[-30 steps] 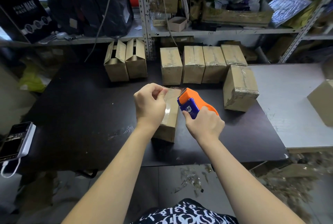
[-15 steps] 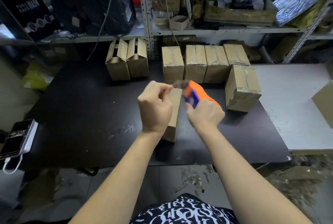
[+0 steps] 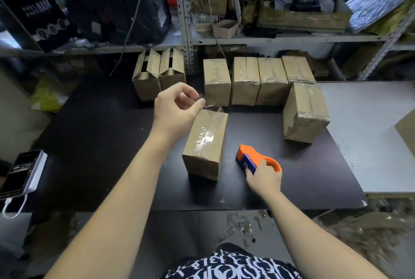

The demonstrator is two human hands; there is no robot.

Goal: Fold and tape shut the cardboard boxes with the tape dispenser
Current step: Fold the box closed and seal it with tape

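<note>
Plainly, one sealing pass is at its tail end. At the far left a phone lies on the dark worktop, no part of the job. Further in, two open boxes stand at the back with flaps up, not yet folded. The left hand hovers over the far end of the box, thumb and fingertips pinching a loose tape end. The film is clear and hard to read, but it seems to run down to the box's far edge. A shiny strip lies along the top seam. Just right of the box the tape dispenser sits on the worktop, the right hand curled round its handle. Sealed boxes line up behind. The next move, I judge, is to press that loose end down over the far face, then fetch an open box.
</note>
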